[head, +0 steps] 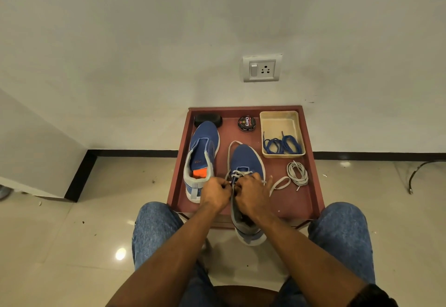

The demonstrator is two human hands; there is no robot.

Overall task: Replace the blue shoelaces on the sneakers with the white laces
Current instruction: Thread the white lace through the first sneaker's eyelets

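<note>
On the red-brown tray table (311,200) against the wall, a cream plastic tray (278,123) sits at the two o'clock corner and holds the removed blue shoelaces (282,145) in a loose tangle along its near side. Just below it, at four o'clock, a coiled white lace (298,173) lies on the table's surface. At twelve o'clock stands a round tin of Cherry shoe polish (246,123), and at eleven o'clock a black shoe brush (208,119) touches the toe of the unlaced blue sneaker (202,157), which lies along the nine o'clock side with its orange insole showing.

The second blue sneaker (246,159) sits at the centre, toe toward the wall, heel overhanging the six o'clock edge. A white lace (239,174) crosses its upper eyelets, one end looping past the toe, the other trailing toward four o'clock. The left hand (216,192) and right hand (251,193) are close together over the tongue, fingers curled and pinching this lace.
</note>
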